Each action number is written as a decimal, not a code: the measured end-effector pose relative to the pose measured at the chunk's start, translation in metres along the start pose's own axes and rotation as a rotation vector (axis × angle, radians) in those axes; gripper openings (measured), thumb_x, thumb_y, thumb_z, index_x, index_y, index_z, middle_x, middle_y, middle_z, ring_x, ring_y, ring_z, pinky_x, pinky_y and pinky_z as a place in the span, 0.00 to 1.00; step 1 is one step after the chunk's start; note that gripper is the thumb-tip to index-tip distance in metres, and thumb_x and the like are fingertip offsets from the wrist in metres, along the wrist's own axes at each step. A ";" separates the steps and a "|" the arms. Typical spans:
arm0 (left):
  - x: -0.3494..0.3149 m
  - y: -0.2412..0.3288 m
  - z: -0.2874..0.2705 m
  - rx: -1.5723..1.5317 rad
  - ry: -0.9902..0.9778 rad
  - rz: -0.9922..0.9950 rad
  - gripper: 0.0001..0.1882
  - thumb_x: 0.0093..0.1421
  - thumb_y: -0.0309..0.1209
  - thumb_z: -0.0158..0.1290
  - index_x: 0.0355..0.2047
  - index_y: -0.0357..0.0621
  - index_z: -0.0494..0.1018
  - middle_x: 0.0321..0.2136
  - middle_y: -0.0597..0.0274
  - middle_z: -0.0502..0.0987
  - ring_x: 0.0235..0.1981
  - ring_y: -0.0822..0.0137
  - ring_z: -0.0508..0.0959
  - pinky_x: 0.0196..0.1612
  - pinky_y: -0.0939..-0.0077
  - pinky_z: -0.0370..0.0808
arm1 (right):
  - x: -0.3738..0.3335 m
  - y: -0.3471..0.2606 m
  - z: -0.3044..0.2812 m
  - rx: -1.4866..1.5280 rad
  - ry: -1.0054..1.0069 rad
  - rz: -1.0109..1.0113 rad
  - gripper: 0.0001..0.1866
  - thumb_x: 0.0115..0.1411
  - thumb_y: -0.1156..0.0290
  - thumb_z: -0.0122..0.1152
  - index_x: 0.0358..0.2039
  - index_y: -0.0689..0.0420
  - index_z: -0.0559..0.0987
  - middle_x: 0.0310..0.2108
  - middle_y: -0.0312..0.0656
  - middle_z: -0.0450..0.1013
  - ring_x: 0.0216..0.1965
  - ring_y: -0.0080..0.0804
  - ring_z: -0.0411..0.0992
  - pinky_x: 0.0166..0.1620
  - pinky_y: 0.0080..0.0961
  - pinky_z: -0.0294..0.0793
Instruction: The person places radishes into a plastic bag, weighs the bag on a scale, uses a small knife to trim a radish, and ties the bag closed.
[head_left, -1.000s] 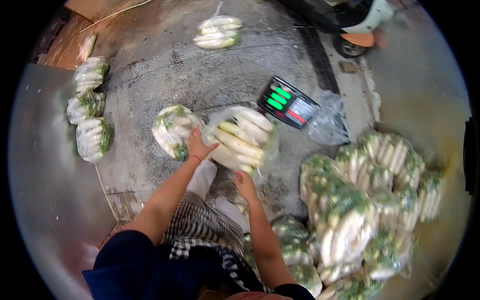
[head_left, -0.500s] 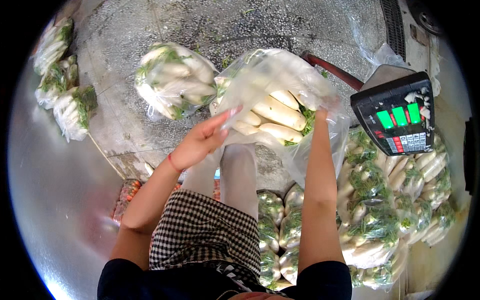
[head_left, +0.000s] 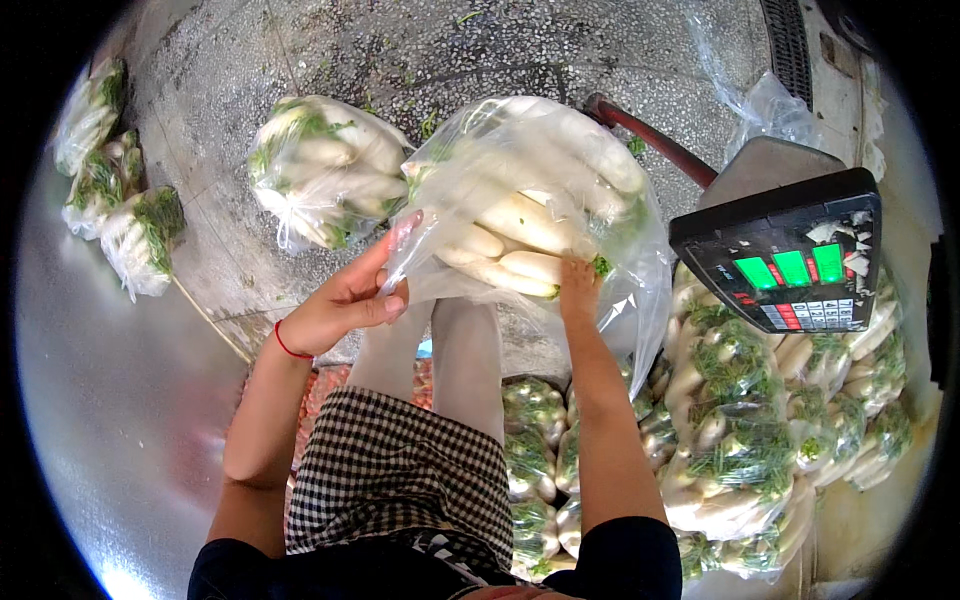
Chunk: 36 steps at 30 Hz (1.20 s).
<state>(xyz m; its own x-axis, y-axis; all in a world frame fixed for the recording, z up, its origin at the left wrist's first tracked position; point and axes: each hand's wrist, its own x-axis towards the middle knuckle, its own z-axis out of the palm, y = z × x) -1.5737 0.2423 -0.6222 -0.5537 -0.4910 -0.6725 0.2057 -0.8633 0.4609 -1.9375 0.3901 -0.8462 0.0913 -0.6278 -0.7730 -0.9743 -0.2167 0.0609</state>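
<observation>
A large clear plastic bag (head_left: 450, 205) full of white radishes (head_left: 520, 222) with green tops lies in front of my legs, its mouth turned toward me. My left hand (head_left: 350, 300) holds the bag's near left edge between thumb and fingers; a red cord circles that wrist. Through the mouth, my right hand (head_left: 580, 290) reaches in with bent fingers at the end of a near radish, beside a tuft of greens. The fingertips are partly hidden there. Just left of this bag sits a knotted bag of radishes (head_left: 335, 165).
At right, a scale display (head_left: 790, 255) on a red post (head_left: 660, 145) stands close to the open bag. Bagged radishes are stacked at the lower right (head_left: 735, 440), with several smaller bags (head_left: 140, 240) at the far left. Speckled stone floor (head_left: 400, 50) lies beyond.
My right hand has moved left and toward me, from the bag's right side to the near radishes. My left hand has shifted left and now draws the bag's edge outward.
</observation>
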 end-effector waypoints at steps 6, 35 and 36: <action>0.005 0.003 0.011 -0.024 0.047 -0.037 0.35 0.63 0.35 0.47 0.66 0.47 0.43 0.21 0.73 0.63 0.22 0.79 0.58 0.27 0.86 0.55 | 0.006 0.033 0.016 -0.027 0.111 -0.121 0.27 0.56 0.67 0.52 0.58 0.44 0.64 0.49 0.40 0.65 0.53 0.35 0.62 0.54 0.49 0.57; 0.024 -0.029 0.047 -0.242 0.149 0.238 0.47 0.53 0.47 0.52 0.65 0.40 0.41 0.16 0.68 0.61 0.16 0.77 0.58 0.24 0.83 0.55 | 0.069 0.041 0.019 0.594 -0.525 0.002 0.70 0.27 0.48 0.75 0.65 0.61 0.42 0.64 0.54 0.48 0.64 0.51 0.47 0.65 0.34 0.49; 0.023 -0.031 0.048 -0.247 0.137 0.232 0.47 0.53 0.47 0.51 0.65 0.41 0.41 0.16 0.68 0.61 0.16 0.77 0.58 0.24 0.83 0.55 | 0.068 0.040 0.022 0.631 -0.617 0.063 0.71 0.26 0.47 0.75 0.65 0.60 0.43 0.64 0.54 0.48 0.65 0.50 0.47 0.65 0.35 0.49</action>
<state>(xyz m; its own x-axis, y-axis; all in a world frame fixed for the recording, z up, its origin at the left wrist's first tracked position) -1.6317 0.2633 -0.6236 -0.3593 -0.6741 -0.6454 0.5115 -0.7207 0.4679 -1.9749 0.3553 -0.9101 0.0836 -0.0694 -0.9941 -0.9225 0.3719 -0.1035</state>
